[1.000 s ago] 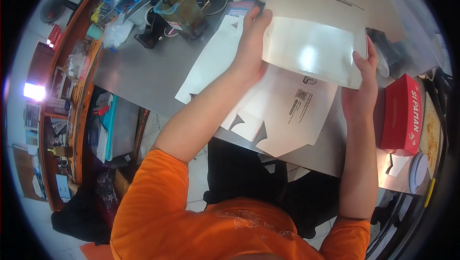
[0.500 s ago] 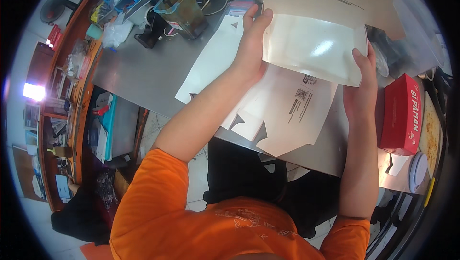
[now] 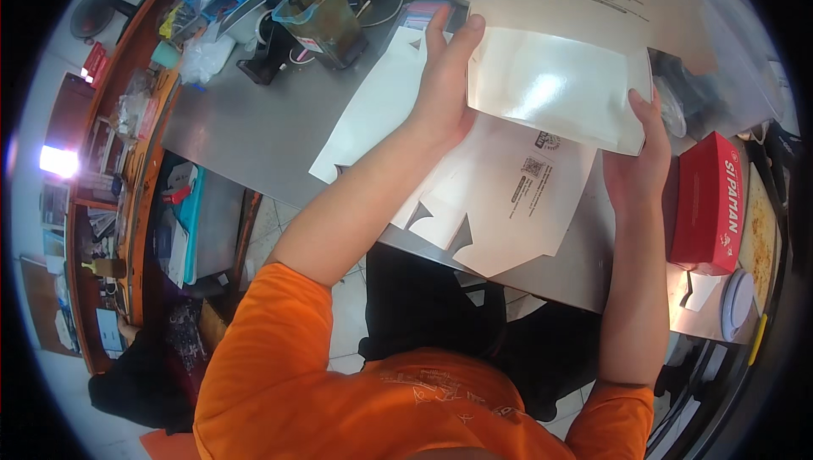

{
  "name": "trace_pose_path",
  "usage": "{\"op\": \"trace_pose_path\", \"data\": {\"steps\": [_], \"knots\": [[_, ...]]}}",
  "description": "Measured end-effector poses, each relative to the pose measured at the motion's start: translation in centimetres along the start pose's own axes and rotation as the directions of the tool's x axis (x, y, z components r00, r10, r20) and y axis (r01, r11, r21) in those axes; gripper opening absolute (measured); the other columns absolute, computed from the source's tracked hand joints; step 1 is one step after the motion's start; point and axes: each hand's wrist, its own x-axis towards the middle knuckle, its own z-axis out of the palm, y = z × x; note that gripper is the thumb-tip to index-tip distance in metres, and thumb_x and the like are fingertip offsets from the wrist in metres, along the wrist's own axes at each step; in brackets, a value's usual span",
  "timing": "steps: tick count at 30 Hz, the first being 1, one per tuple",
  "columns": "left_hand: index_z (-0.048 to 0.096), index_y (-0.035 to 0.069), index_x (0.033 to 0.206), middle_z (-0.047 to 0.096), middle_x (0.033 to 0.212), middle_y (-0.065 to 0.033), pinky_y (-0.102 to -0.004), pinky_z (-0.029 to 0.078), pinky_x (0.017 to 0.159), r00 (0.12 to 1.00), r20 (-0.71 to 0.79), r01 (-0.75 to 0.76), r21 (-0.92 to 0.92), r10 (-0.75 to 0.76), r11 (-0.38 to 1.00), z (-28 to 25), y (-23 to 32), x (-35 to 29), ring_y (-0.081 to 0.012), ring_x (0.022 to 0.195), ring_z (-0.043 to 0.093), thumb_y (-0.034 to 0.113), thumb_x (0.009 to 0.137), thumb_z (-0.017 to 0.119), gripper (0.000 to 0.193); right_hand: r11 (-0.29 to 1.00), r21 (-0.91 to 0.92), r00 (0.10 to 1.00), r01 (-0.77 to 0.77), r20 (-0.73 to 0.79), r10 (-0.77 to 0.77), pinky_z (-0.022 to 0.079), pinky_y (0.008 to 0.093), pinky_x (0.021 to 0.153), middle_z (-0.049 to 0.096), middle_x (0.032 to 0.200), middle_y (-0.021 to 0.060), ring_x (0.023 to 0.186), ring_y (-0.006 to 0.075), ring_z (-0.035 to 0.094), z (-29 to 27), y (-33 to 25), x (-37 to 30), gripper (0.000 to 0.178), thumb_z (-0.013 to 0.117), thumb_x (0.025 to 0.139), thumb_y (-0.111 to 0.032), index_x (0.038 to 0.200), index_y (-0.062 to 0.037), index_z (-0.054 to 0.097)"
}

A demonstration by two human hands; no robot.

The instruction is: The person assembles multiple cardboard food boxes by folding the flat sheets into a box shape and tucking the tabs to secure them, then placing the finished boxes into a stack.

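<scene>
A partly folded cardboard food box (image 3: 550,83), with a glossy white inside and a printed lid standing up at the far side, is held in the air between my hands. My left hand (image 3: 445,79) grips its left wall, thumb along the corner. Around the right wall is my right hand (image 3: 637,151), its thumb at the near right corner and its other fingers hidden behind the card. Beneath the box, flat cardboard blanks (image 3: 508,197) lie on the metal table, overlapping, with notched edges and print on the top one.
A folded red box (image 3: 707,206) stands to the right, near a round white lid (image 3: 738,306). At the far left of the metal table (image 3: 229,134) are a translucent blue-rimmed container (image 3: 318,24) and a black tape dispenser (image 3: 262,62). Orange shelves (image 3: 135,197) line the left side.
The box has shifted and tilted very slightly in my hands, moving a little to the right. Both hands keep their grip, and the blanks below stay put.
</scene>
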Motion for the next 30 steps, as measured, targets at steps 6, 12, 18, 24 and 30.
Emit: {"op": "trace_pose_path", "data": {"steps": [6,12,18,24,30], "knots": [[0.006,0.009,0.170,0.039,0.162,-0.0139,-0.0470,0.041,0.119,1.000,0.001,-0.012,0.050,0.012,0.999,0.4,0.0,-0.4,-0.0286,0.148,0.043,0.047,0.103,0.066,0.097,0.999,0.041,1.000,-0.008,0.002,0.008,0.035,0.0427,0.121,0.051,0.150,0.0130,0.143,0.0273,0.048,-0.5,0.1,0.4,0.072,0.067,0.095,-0.022,0.158,-0.0047,0.036],[-0.002,0.005,0.168,0.040,0.158,-0.0242,-0.0457,0.038,0.120,0.998,-0.043,-0.050,0.026,0.051,0.998,0.1,-0.1,-0.2,-0.0330,0.147,0.044,0.045,0.099,0.073,0.110,0.998,0.043,0.998,-0.054,0.046,0.052,0.036,0.0428,0.121,0.052,0.150,0.0124,0.142,0.0263,0.049,-0.7,0.1,0.5,0.071,0.067,0.096,-0.021,0.158,-0.0053,0.037],[0.012,0.005,0.165,0.044,0.155,-0.0218,-0.0425,0.033,0.121,0.996,-0.058,-0.056,0.094,0.062,0.994,-0.6,0.7,-0.2,-0.0287,0.144,0.044,0.042,0.098,0.074,0.099,0.999,-0.039,1.000,-0.026,-0.002,0.026,0.041,0.0428,0.116,0.055,0.149,0.0105,0.137,0.0247,0.055,0.5,0.7,0.0,0.067,0.061,0.100,-0.022,0.161,-0.0079,0.036],[0.027,0.008,0.159,0.051,0.146,-0.0162,-0.0409,0.035,0.118,0.989,-0.053,-0.131,0.072,0.135,0.989,-0.3,-0.6,1.1,-0.0236,0.136,0.048,0.041,0.097,0.077,0.087,0.998,-0.059,0.999,-0.017,0.026,0.018,0.042,0.0458,0.118,0.051,0.152,0.0110,0.141,0.0275,0.052,-0.6,0.3,0.2,0.076,0.067,0.096,-0.022,0.163,-0.0119,0.032],[0.047,0.012,0.149,0.058,0.141,-0.0085,-0.0435,0.050,0.111,0.975,-0.186,-0.123,0.015,0.124,0.992,-1.6,0.0,1.3,-0.0257,0.133,0.058,0.037,0.099,0.074,0.063,0.872,-0.418,0.965,0.253,0.048,-0.257,0.048,0.0438,0.110,0.043,0.155,0.0195,0.133,0.0298,0.057,-1.0,1.8,0.2,0.085,0.074,0.094,-0.010,0.164,-0.0087,0.026]]}}
